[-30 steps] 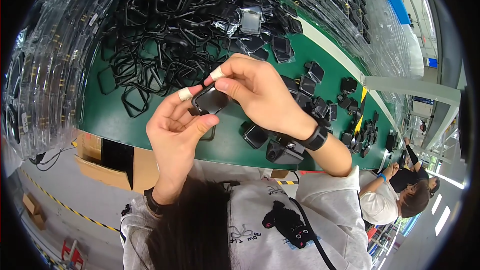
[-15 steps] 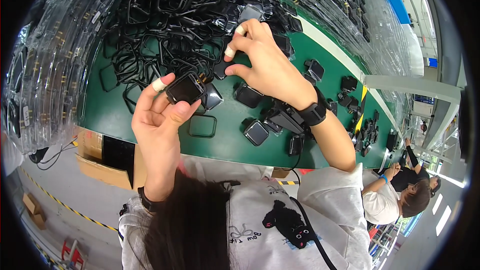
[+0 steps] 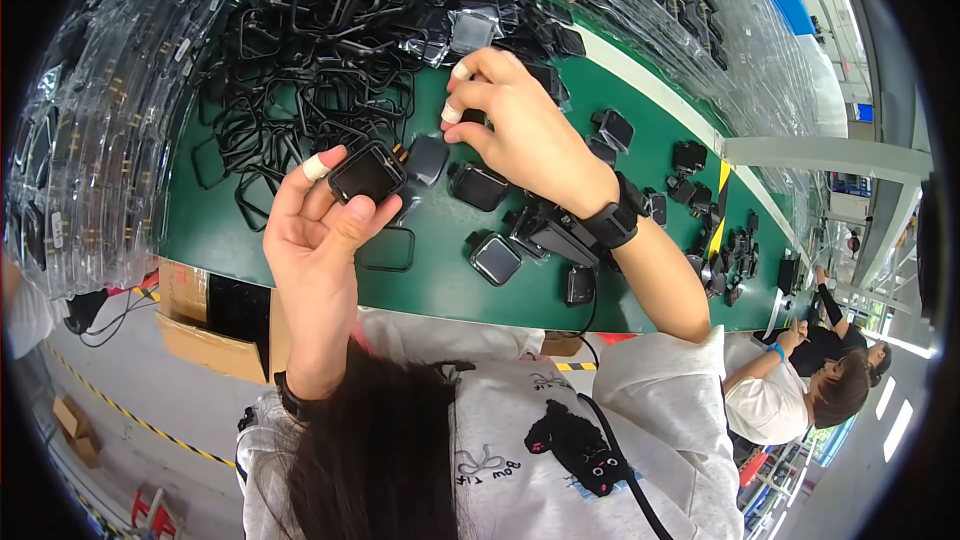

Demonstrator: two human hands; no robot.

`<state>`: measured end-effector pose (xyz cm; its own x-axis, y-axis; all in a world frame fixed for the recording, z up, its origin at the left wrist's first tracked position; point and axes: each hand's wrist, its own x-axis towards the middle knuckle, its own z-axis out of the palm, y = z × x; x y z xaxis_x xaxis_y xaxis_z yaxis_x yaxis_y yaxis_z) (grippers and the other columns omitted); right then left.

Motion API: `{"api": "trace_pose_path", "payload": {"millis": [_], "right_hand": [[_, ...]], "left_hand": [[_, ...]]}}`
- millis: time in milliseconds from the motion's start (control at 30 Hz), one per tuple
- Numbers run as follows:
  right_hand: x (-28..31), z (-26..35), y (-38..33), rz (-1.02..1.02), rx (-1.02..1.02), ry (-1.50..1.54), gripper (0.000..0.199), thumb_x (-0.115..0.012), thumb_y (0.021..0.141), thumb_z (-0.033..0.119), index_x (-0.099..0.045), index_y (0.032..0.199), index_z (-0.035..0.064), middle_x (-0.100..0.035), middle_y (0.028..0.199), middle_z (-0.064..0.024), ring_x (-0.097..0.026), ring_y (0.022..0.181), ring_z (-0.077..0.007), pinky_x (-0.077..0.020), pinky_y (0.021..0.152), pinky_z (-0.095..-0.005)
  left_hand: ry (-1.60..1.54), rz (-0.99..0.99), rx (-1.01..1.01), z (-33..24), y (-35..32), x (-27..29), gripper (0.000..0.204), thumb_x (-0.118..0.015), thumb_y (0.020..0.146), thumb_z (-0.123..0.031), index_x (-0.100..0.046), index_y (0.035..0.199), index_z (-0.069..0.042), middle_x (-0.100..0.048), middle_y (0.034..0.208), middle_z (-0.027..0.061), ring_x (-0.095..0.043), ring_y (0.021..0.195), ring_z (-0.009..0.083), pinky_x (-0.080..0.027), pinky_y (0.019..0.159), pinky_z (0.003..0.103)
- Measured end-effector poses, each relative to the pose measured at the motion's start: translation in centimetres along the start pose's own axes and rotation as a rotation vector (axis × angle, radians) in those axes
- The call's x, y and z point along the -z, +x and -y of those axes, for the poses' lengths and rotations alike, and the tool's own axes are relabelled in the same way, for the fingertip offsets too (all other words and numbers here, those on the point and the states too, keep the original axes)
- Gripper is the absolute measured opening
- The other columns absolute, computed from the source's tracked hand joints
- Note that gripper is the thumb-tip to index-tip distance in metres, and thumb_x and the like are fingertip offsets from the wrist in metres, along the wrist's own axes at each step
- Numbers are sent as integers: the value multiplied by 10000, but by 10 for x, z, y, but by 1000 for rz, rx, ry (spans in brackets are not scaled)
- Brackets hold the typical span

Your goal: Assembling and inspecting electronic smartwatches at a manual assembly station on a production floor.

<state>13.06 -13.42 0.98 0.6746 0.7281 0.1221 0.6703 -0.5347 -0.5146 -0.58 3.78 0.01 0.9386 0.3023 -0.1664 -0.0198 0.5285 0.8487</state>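
A square black module (image 3: 368,172) sits pinched between the thumb and fingers of the left hand (image 3: 318,230), raised above the green tabletop (image 3: 440,285). Farther right, the right hand (image 3: 525,135) pinches a small black part (image 3: 472,117) beside the heap of black frames (image 3: 310,50).

Right hand (image 3: 520,130) now farther into pile (image 3: 330,50)

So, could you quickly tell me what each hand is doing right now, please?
Left hand: closed on a black square module.
Right hand: fingertips pinching a small black part on the green table.
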Motion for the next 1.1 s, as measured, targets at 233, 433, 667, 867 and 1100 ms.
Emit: {"api": "trace_pose_path", "payload": {"millis": [233, 433, 667, 867, 1100], "right_hand": [[1, 13, -3, 1, 84, 89, 285, -752, 667, 58, -630, 921, 20, -474, 1121, -103, -448, 1036, -287, -426, 880, -345], [4, 18, 5, 125, 79, 34, 236, -736, 666, 18, -586, 848, 8, -517, 1040, -98, -492, 961, -293, -443, 823, -350], [40, 38, -21, -331, 696, 57, 243, -715, 598, -70, -600, 799, 5, -630, 955, -146, -586, 799, -323, -514, 631, -363], [46, 43, -43, -401, 735, 20, 282, -738, 572, -51, -591, 803, 12, -610, 981, -122, -598, 794, -308, -500, 580, -339], [53, 50, -54, -372, 557, 102, 227, -727, 603, -48, -616, 791, 12, -638, 879, -114, -603, 776, -291, -490, 600, -324]], "left_hand": [[8, -27, -26, 4, 3, 1, 395, -589, 878, -23, -436, 1237, 36, -584, 1129, 180, -607, 1031, 296, -541, 862, 336], [15, -65, -45, 1, 3, 4, 388, -565, 888, -11, -424, 1245, 43, -583, 1136, 176, -594, 1060, 293, -525, 890, 334], [17, -40, -72, -6, -2, -2, 390, -566, 882, -4, -429, 1245, 38, -583, 1133, 166, -605, 1027, 256, -513, 899, 335], [-55, 79, -27, -9, -5, -22, 393, -578, 845, 68, -435, 1211, 54, -577, 1116, 170, -594, 1036, 235, -529, 887, 393], [-7, 183, -12, -3, -11, -36, 449, -574, 811, 134, -417, 1225, 59, -542, 1169, 187, -587, 1056, 238, -511, 919, 372]]}}
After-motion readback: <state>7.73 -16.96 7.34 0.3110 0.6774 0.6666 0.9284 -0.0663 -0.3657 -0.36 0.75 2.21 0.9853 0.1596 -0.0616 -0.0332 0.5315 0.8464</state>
